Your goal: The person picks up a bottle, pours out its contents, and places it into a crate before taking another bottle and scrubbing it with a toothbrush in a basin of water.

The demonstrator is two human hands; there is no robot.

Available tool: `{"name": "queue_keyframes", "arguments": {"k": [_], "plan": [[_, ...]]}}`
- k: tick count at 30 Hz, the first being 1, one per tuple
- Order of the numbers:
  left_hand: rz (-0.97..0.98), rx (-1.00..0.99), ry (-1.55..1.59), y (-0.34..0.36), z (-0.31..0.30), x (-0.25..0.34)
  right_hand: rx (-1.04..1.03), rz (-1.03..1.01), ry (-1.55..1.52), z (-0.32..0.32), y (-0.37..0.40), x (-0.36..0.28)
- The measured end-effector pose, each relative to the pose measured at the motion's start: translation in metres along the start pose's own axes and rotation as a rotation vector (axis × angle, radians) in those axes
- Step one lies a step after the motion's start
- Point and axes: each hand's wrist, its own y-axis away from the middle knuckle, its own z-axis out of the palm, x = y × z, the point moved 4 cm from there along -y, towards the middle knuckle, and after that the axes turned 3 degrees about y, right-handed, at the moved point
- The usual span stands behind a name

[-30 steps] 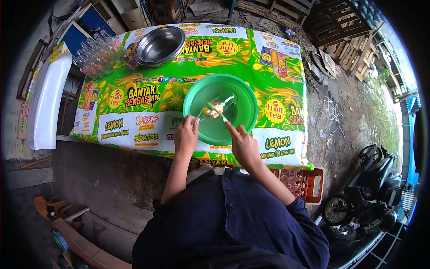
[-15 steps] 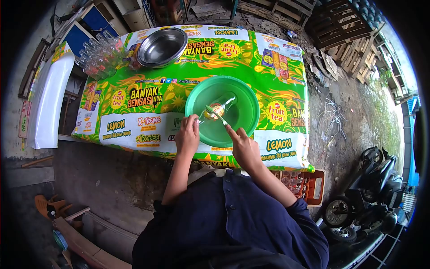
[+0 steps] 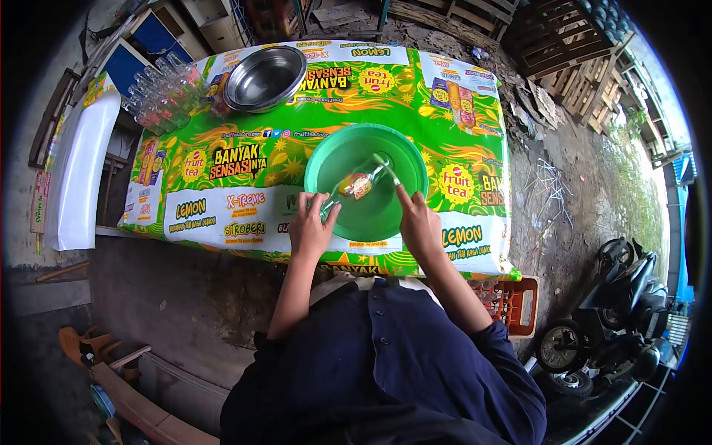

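Observation:
My left hand (image 3: 311, 222) is closed around one end of a clear glass bottle (image 3: 361, 185) with a red and yellow label. The bottle lies tilted over the green plastic basin (image 3: 421, 163), its other end pointing away to the right. In my right hand (image 3: 420, 226) is a slim, pale-handled brush (image 3: 394, 175), gripped with the index finger along the handle. Its small head is at the bottle's far end, near the middle of the basin. The bristles are too small to make out.
Two nested steel bowls (image 3: 265, 78) stand at the back left beside several upright glass bottles (image 3: 167, 96). A bright printed cloth (image 3: 282, 159) covers the table. Below its right front edge is a red crate (image 3: 525, 308) with bottles. A motorcycle (image 3: 612, 311) stands at the right.
My right hand has moved right, taking the brush head from the bottle's label to its far end. The bottle has shifted slightly, and its label faces differently.

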Motion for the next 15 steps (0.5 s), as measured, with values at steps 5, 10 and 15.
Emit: {"name": "queue_keyframes", "arguments": {"k": [5, 10, 15], "plan": [[-0.049, -0.077, -0.032, 0.001, -0.002, 0.004, -0.01, -0.06, -0.047, -0.008, 0.003, -0.01], [-0.056, -0.093, -0.014, -0.001, -0.002, -0.004, -0.069, -0.158, -0.058, -0.001, 0.018, -0.02], [-0.077, -0.093, -0.012, -0.002, -0.004, -0.001, 0.072, 0.006, 0.066, 0.002, -0.017, 0.017]]}}
